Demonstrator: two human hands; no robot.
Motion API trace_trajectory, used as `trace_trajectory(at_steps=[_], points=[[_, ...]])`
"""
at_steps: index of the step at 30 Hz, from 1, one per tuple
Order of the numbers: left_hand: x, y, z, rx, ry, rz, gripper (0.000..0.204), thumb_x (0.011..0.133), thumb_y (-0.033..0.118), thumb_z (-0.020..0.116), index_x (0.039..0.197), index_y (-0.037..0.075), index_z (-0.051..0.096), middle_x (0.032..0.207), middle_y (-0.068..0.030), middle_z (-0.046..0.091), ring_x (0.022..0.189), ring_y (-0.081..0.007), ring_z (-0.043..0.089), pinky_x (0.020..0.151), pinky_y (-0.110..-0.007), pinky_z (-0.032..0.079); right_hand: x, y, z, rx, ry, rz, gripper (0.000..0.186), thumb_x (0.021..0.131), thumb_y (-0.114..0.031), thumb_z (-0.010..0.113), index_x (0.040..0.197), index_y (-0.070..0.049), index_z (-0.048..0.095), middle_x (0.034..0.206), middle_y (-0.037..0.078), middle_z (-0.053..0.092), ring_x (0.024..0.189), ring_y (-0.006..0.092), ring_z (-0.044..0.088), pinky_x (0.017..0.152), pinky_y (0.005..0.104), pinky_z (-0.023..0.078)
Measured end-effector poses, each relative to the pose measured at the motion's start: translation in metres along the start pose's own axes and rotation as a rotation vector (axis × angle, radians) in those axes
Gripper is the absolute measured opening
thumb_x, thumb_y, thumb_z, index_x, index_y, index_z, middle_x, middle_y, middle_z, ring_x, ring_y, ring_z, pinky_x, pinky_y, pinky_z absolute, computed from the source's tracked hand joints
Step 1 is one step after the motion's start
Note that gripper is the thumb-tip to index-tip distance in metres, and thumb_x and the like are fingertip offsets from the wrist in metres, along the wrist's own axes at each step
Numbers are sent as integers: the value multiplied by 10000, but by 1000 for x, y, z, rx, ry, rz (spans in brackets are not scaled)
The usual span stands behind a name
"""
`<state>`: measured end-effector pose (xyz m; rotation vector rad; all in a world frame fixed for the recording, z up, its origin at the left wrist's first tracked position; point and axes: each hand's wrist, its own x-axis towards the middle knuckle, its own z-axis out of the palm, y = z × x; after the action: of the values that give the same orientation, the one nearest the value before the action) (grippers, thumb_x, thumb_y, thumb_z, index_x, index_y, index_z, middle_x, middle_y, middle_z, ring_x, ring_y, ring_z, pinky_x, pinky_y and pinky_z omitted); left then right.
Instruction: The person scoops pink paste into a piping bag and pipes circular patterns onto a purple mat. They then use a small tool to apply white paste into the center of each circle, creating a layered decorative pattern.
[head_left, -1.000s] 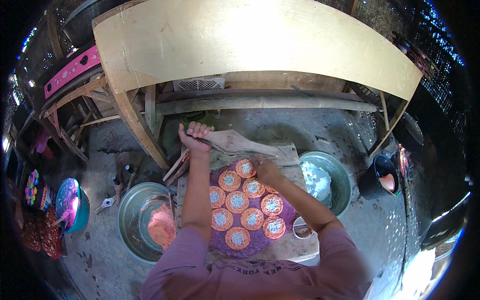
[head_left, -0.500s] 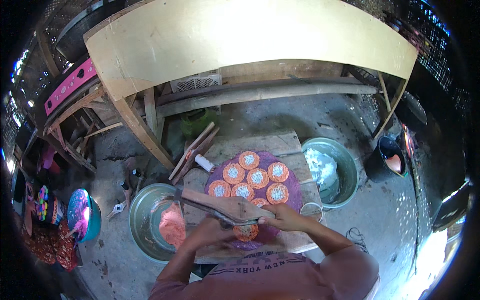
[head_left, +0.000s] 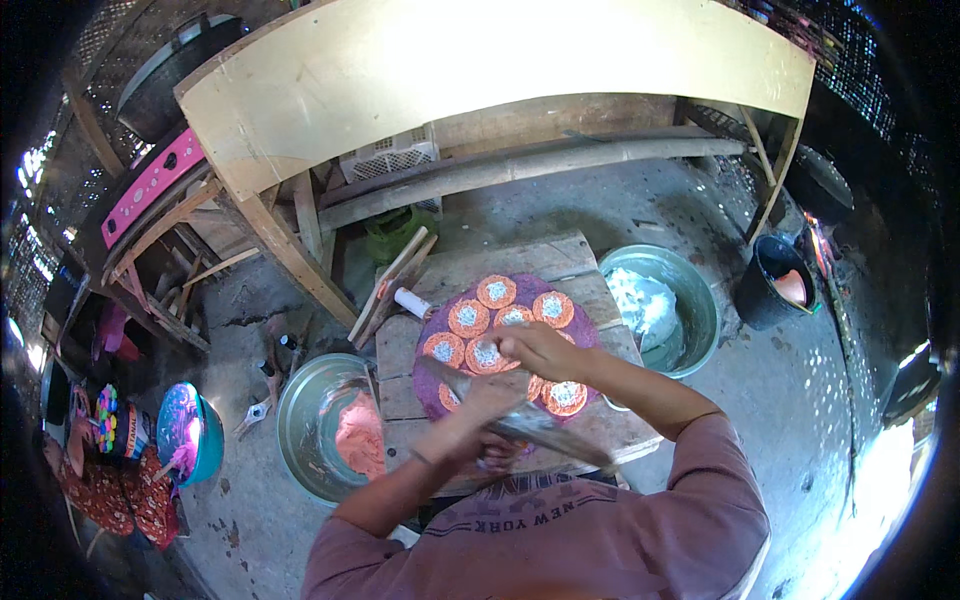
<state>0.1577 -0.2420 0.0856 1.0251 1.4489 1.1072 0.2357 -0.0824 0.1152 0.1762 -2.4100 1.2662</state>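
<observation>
Several round orange dough discs with white filling [head_left: 468, 318] lie on a purple mat [head_left: 432, 380] spread over a low wooden board [head_left: 500, 262]. My left hand [head_left: 478, 418] grips a long flat wooden stick [head_left: 545, 432] that slants across the near edge of the mat. My right hand [head_left: 535, 347] is over the middle discs, back up, fingers bent down onto one of them. Its fingertips are hidden, so whether they pinch a disc does not show.
A metal bowl with orange dough [head_left: 335, 430] stands left of the board, and a teal basin with white filling [head_left: 660, 305] right of it. Wooden slats [head_left: 388, 285] and a small white roller [head_left: 410, 301] lie at the board's far left. A black bucket [head_left: 772, 280] stands far right, a wooden table [head_left: 480, 70] beyond.
My left hand drew back from the far slats to the near edge, bringing the flat stick. My right hand left the stick and moved onto the middle discs.
</observation>
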Motion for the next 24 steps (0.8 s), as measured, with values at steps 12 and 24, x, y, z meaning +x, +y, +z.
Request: trace_trajectory(at_steps=[12,24], points=[[-57,81,-65,760,-167,285,296,819,248,641,1048,63,613,735,-125,640,671,-280,628,657,-396,501,54,-138,-3,-35,-84,-221,376,871,-8,515,1223,-16,384,976,209,551,837,308,636,675,388,522],[0,48,-50,-164,433,591,329,923,66,556,1246,9,526,1180,-108,616,1134,-242,565,935,-389,464,-25,1,-147,835,1359,-188,263,977,-377,503,996,-120,446,584,-20,315,479,84,315,407,252,289]])
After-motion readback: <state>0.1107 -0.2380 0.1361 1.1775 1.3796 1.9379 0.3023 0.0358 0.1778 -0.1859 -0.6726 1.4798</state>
